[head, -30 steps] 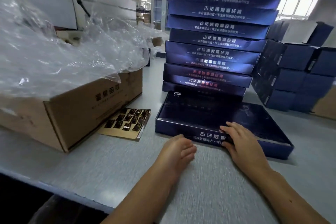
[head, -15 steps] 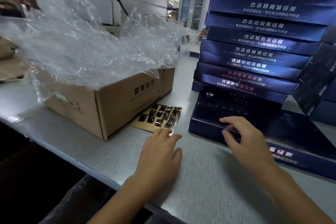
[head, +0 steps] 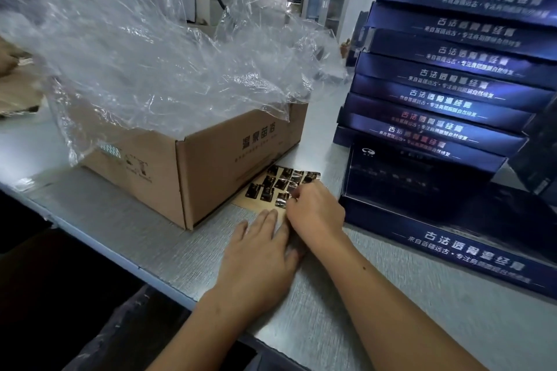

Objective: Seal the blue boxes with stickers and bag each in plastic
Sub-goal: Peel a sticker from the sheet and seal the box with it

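Move | right hand [head: 316, 214]: blue box [head: 452, 253] to sticker sheet [head: 271, 185]; left hand [head: 259, 253]: onto sheet

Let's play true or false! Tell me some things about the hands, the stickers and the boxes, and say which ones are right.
1. The left hand lies flat on the sticker sheet. True.
2. The right hand rests on the blue box. False: its fingers pinch a sticker on the sheet.
3. Clear plastic spills out of the cardboard box. True.
4. The sticker sheet lies on top of the stacked boxes. False: it lies on the table, between the cardboard box and the blue box.
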